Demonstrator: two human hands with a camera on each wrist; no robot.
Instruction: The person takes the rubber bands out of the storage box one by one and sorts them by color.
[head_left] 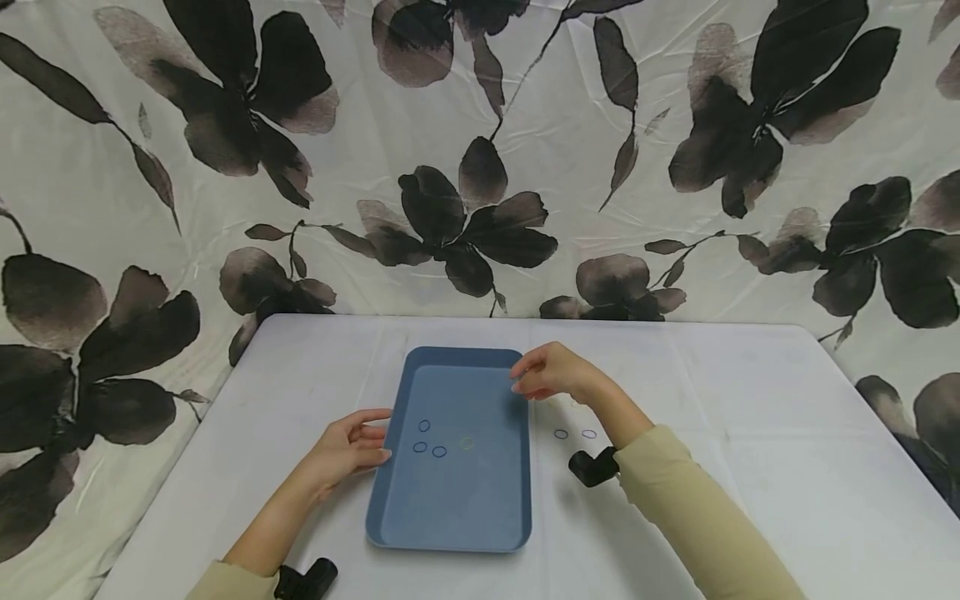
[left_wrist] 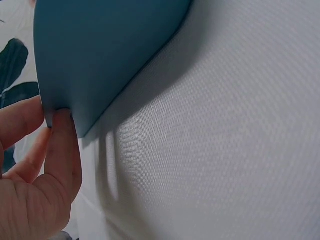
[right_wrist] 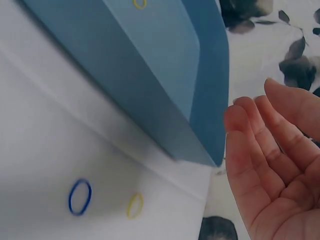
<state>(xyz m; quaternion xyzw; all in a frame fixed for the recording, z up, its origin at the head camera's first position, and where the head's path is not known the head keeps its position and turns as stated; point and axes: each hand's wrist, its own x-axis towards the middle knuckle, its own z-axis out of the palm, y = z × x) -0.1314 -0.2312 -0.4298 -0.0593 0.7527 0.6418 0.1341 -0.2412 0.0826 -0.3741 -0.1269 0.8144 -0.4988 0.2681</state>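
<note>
A blue rectangular tray (head_left: 450, 508) lies on the white table. My left hand (head_left: 341, 450) pinches its left rim, the thumb (left_wrist: 62, 150) against the outer wall in the left wrist view. Inside the tray are three thin blue rings (head_left: 439, 452), grouped left of the middle, and a yellow ring (head_left: 467, 443) to their right. Beside the far right rim hovers my right hand (head_left: 558, 371), its fingers loosely bent and nothing visible between them. To the tray's right, two blue rings (head_left: 561, 434) and a yellow ring (right_wrist: 135, 205) lie on the cloth.
A white cloth covers the table (head_left: 750, 467). Behind it hangs a white curtain (head_left: 570, 217) with dark flowers. Black wrist cameras (head_left: 592, 468) sit at both cuffs. The tray's raised walls stand between its inside and the rings on the right.
</note>
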